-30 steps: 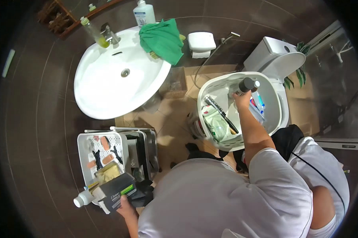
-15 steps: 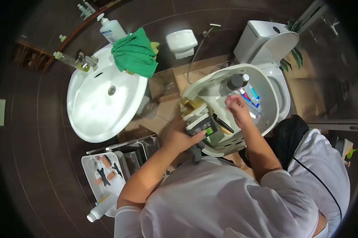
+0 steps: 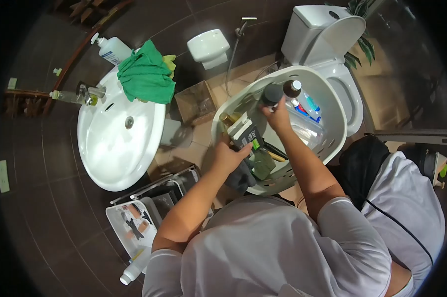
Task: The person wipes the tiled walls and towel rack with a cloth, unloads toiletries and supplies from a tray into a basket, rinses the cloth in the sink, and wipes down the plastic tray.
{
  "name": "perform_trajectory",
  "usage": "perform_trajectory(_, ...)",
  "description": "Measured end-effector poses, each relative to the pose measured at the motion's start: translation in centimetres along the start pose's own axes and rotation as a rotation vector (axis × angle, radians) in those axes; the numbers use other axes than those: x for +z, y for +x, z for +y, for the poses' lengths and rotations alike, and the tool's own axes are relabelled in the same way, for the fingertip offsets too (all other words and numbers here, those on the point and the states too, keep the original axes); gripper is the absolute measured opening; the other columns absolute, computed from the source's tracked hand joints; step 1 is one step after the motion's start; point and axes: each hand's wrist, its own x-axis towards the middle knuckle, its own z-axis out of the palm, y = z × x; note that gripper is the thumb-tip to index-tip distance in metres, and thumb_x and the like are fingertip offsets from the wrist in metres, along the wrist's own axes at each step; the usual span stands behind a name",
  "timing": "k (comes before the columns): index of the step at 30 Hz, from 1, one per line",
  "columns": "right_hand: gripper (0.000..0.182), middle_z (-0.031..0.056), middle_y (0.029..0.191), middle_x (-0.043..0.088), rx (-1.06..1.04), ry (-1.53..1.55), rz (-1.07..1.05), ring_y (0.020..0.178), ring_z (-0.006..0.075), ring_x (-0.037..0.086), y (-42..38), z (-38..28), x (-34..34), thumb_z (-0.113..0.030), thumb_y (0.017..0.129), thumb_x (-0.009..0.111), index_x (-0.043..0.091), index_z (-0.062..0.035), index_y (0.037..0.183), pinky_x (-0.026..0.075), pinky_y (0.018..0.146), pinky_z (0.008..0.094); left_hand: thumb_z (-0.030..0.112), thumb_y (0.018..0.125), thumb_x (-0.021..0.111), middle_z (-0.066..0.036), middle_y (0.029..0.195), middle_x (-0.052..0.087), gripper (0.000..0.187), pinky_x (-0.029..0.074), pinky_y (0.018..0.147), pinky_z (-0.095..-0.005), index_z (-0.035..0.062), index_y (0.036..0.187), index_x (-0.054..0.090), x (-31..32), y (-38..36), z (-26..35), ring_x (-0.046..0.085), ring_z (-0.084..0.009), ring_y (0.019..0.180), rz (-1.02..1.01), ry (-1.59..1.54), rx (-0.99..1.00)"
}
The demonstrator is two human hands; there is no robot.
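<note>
A bottle (image 3: pixel 292 89) flanks the basket's (image 3: pixel 335 121) upright jar (image 3: pixel 272 93), clasped by the right hand (image 3: pixel 278 119). The left hand (image 3: pixel 228 157) grips a box (image 3: pixel 246 135), pale end forward.

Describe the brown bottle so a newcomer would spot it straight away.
By the toilet is a big pale basket. Inside, the right hand is at a dark-lidded container; the brown bottle is just right of it in the picture. Its white cap sets it apart from that neighbour.
</note>
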Motion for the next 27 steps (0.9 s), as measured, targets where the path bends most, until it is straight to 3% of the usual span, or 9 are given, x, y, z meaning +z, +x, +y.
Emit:
perform_trajectory(4, 0.067, 0.0185, 0.117, 0.048, 0.101, -0.089, -0.258, 0.101, 0.0320, 0.053, -2.5, -0.6, 2.9, -0.018, 0.066, 0.070, 0.037, -0.0074, 0.123, 0.043, 0.085, 0.0354, 0.019, 0.066, 0.073, -0.010, 0.098, 0.058, 0.047, 0.046, 0.073, -0.0280, -0.0003, 0.104, 0.054, -0.7, -0.7, -1.9, 0.059, -0.0183, 0.086, 0.078, 0.005, 0.174)
perform_trajectory(6, 0.072, 0.0195, 0.119, 0.046, 0.080, -0.063, -0.315, 0.103, 0.0326, 0.052, -3.0, -0.4, 3.5, -0.017, 0.065, 0.071, 0.033, -0.0072, 0.125, 0.043, 0.085, 0.0361, 0.017, 0.065, 0.073, -0.010, 0.099, 0.057, 0.043, 0.045, 0.076, -0.0286, 0.0011, 0.101, 0.057, -1.5, -1.6, -1.1, 0.057, -0.0200, 0.089, 0.108, 0.306, 0.286)
perform_trajectory(12, 0.089, 0.0178, 0.128, 0.036, 0.192, -0.115, -0.494, 0.109, 0.0316, 0.048, -3.3, -1.0, -0.3, -0.007, 0.061, 0.073, 0.017, -0.0066, 0.130, 0.045, 0.083, 0.0390, 0.018, 0.064, 0.072, -0.011, 0.104, 0.055, 0.041, 0.045, 0.079, -0.0309, 0.0040, 0.100, 0.059, -1.9, -2.7, -2.3, 0.056, -0.0218, 0.093, 0.079, 0.252, 0.176)
perform_trajectory(16, 0.098, 0.0133, 0.129, 0.037, 0.129, -0.253, -1.286, 0.119, 0.0242, 0.038, -2.3, -6.5, -6.1, -0.005, 0.057, 0.076, 0.014, -0.0083, 0.134, 0.034, 0.095, 0.0358, 0.021, 0.062, 0.074, -0.011, 0.107, 0.053, 0.049, 0.044, 0.081, -0.0316, 0.0063, 0.105, 0.057, -2.3, -3.0, -1.8, 0.055, -0.0236, 0.096, -0.053, 0.245, 0.209)
perform_trajectory(17, 0.098, 0.0133, 0.129, 0.037, 0.127, -0.254, -1.287, 0.119, 0.0242, 0.038, -3.0, -6.5, -6.0, -0.005, 0.057, 0.076, 0.014, -0.0083, 0.134, 0.034, 0.095, 0.0358, 0.027, 0.060, 0.074, -0.013, 0.108, 0.052, 0.050, 0.046, 0.079, -0.0320, 0.0081, 0.103, 0.058, -2.2, -2.7, -1.8, 0.056, -0.0256, 0.094, -0.118, 0.254, 0.258)
perform_trajectory(19, 0.104, 0.0102, 0.126, 0.039, 0.206, 0.191, -1.282, 0.119, 0.0215, 0.035, -4.7, -6.2, -5.9, -0.006, 0.054, 0.079, 0.014, -0.0101, 0.135, 0.030, 0.097, 0.0322, 0.034, 0.058, 0.074, -0.015, 0.113, 0.049, 0.051, 0.047, 0.079, -0.0334, 0.0087, 0.100, 0.060, -1.7, -2.8, -1.1, 0.056, -0.0285, 0.094, -0.200, 0.261, 0.258)
perform_trajectory(22, 0.112, 0.0099, 0.126, 0.040, 0.134, 0.125, -1.111, 0.117, 0.0202, 0.036, -5.8, -6.4, -6.1, -0.008, 0.051, 0.081, 0.010, -0.0110, 0.136, 0.028, 0.098, 0.0313, 0.037, 0.058, 0.073, -0.015, 0.112, 0.047, 0.047, 0.047, 0.079, -0.0356, 0.0101, 0.096, 0.062, -0.7, -2.4, -2.0, 0.055, -0.0304, 0.096, -0.175, 0.487, 0.338)
perform_trajectory(26, 0.108, 0.0102, 0.120, 0.043, 0.201, 0.123, -1.017, 0.111, 0.0191, 0.041, -6.8, -5.9, -7.4, -0.012, 0.051, 0.083, 0.014, -0.0107, 0.133, 0.031, 0.096, 0.0297, 0.030, 0.062, 0.073, -0.016, 0.112, 0.049, 0.065, 0.045, 0.081, -0.0361, 0.0115, 0.116, 0.042, -0.1, -2.1, 0.1, 0.053, -0.0319, 0.099, -0.340, 0.320, 0.293)
perform_trajectory(27, 0.103, 0.0080, 0.115, 0.046, 0.227, 0.097, -0.947, 0.107, 0.0179, 0.044, -7.3, -6.7, -7.4, -0.009, 0.049, 0.082, 0.018, -0.0118, 0.130, 0.034, 0.093, 0.0299, 0.032, 0.063, 0.074, -0.016, 0.111, 0.050, 0.073, 0.045, 0.080, -0.0381, 0.0132, 0.119, 0.031, 0.5, -1.6, -0.5, 0.054, -0.0341, 0.097, -0.298, 0.401, 0.435)
